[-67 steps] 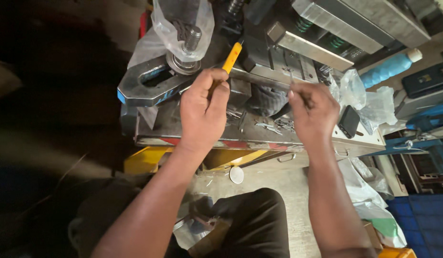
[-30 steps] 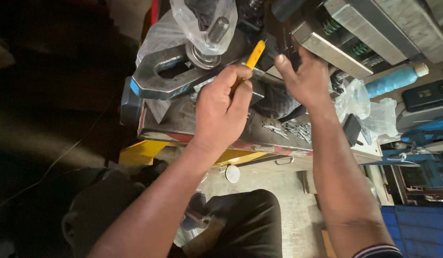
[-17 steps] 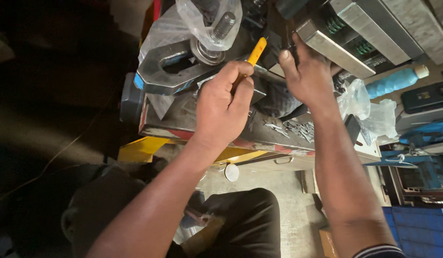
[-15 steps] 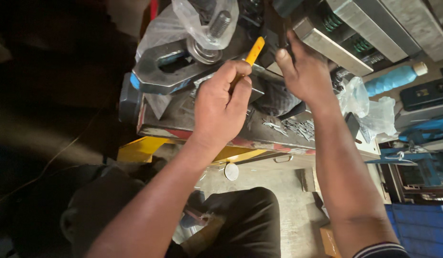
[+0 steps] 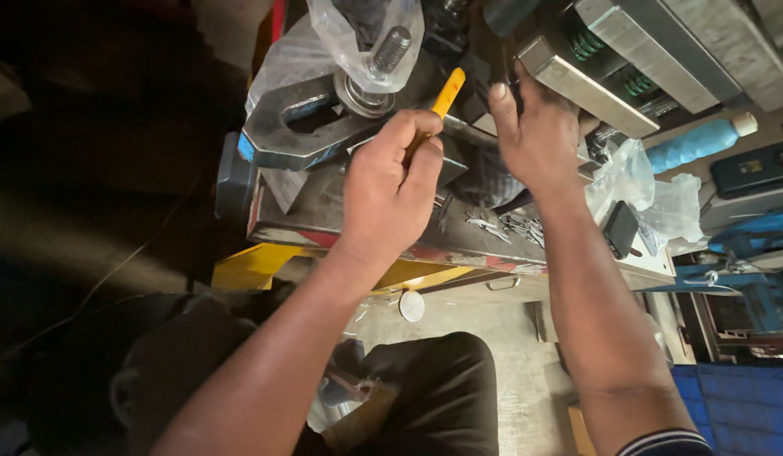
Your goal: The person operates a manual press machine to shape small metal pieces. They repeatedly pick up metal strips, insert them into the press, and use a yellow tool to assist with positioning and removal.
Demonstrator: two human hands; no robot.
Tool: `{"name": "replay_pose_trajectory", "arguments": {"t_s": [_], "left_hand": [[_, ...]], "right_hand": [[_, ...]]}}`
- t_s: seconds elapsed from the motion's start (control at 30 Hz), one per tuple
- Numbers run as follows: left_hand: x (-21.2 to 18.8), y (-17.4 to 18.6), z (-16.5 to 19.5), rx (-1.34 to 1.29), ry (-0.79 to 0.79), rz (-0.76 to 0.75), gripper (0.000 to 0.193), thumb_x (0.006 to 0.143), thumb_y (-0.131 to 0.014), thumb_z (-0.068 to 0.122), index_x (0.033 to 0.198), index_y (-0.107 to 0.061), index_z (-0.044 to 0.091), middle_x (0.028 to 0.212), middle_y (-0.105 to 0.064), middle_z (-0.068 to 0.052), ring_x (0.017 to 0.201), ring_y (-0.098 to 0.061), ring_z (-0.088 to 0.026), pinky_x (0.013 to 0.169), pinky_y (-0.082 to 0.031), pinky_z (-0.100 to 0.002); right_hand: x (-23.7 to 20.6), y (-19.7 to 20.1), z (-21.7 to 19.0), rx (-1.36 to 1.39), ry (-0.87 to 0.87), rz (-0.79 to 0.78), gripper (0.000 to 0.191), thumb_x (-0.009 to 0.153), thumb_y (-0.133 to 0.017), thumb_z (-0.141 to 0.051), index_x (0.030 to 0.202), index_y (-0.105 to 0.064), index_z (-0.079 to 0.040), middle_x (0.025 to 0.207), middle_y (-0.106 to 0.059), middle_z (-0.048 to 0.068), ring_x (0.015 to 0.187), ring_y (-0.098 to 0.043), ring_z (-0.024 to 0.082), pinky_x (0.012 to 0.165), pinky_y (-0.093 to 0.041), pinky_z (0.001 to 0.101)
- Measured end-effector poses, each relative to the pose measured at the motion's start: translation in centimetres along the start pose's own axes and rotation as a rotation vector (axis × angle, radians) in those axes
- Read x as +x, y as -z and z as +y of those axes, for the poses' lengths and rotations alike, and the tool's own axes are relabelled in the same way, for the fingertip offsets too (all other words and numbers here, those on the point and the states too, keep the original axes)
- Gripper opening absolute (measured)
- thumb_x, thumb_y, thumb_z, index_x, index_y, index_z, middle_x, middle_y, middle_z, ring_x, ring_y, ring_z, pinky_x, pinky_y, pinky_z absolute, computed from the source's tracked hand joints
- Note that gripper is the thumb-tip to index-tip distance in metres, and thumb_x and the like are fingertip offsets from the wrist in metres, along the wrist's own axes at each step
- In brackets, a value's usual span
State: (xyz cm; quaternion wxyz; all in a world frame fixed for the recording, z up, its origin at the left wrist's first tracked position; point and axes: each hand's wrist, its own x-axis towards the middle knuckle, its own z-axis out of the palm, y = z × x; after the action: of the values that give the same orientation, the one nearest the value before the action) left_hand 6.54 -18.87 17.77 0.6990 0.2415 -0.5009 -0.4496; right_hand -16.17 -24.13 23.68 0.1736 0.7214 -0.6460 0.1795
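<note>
Yellow-handled tool (image 5: 447, 91) | gripped in left hand (image 5: 391, 190) | right hand (image 5: 535, 135) just beside, fingers curled on dark machine part (image 5: 493, 63)

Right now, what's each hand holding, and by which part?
Left hand grips a yellow-handled tool by the lower handle; its tip is hidden. Right hand is pressed against a dark machine part; any grip there cannot be told.

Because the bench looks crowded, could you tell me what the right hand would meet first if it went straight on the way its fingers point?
Probably the dark metal part that the right hand fingertips already touch, below the grey steel bar; depth is unclear.
</note>
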Motion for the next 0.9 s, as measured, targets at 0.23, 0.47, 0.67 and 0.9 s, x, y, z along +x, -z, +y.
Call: {"name": "replay_pose_trajectory", "arguments": {"t_s": [0.23,0.47,0.67,0.9], "left_hand": [[0.0,0.1,0.2,0.015,0.018,-0.006,0.011,0.102,-0.060,0.007,0.112,-0.064,0.004,0.076,-0.060,-0.003,0.066,-0.055,-0.009,0.064,-0.048,-0.026],[-0.1,0.2,0.2,0.025,-0.030,0.009,0.011,0.103,-0.060,0.006,0.113,-0.063,0.003,0.080,-0.062,-0.002,0.071,-0.058,-0.008,0.068,-0.050,-0.026],[-0.1,-0.3,0.0,0.013,0.061,-0.015,0.011,0.101,-0.060,0.006,0.111,-0.064,0.003,0.075,-0.057,-0.001,0.067,-0.051,-0.006,0.061,-0.045,-0.025],[-0.1,-0.2,0.1,-0.008,0.018,-0.005,0.010,0.101,-0.061,0.003,0.110,-0.064,0.002,0.077,-0.056,0.000,0.067,-0.049,-0.004,0.061,-0.044,-0.024]], "right_hand": [[0.0,-0.6,0.6,-0.078,-0.041,0.036,0.063,0.109,-0.045,-0.058,0.144,-0.062,-0.008,0.139,-0.058,0.033,0.132,-0.046,0.058,0.106,-0.020,0.0730],[-0.3,0.0,1.3,-0.064,0.080,0.024,0.056,0.110,-0.052,-0.048,0.144,-0.061,-0.005,0.140,-0.062,0.029,0.132,-0.052,0.050,0.112,-0.025,0.0667],[-0.4,1.5,1.7,-0.069,0.146,-0.119,0.065,0.112,-0.054,-0.050,0.156,-0.047,-0.003,0.144,-0.054,0.034,0.133,-0.048,0.052,0.113,-0.032,0.0632],[-1.6,1.6,1.7,-0.160,0.106,-0.077,0.065,0.104,-0.057,-0.048,0.155,-0.047,-0.008,0.151,-0.048,0.029,0.141,-0.040,0.051,0.111,-0.016,0.0723]]}}
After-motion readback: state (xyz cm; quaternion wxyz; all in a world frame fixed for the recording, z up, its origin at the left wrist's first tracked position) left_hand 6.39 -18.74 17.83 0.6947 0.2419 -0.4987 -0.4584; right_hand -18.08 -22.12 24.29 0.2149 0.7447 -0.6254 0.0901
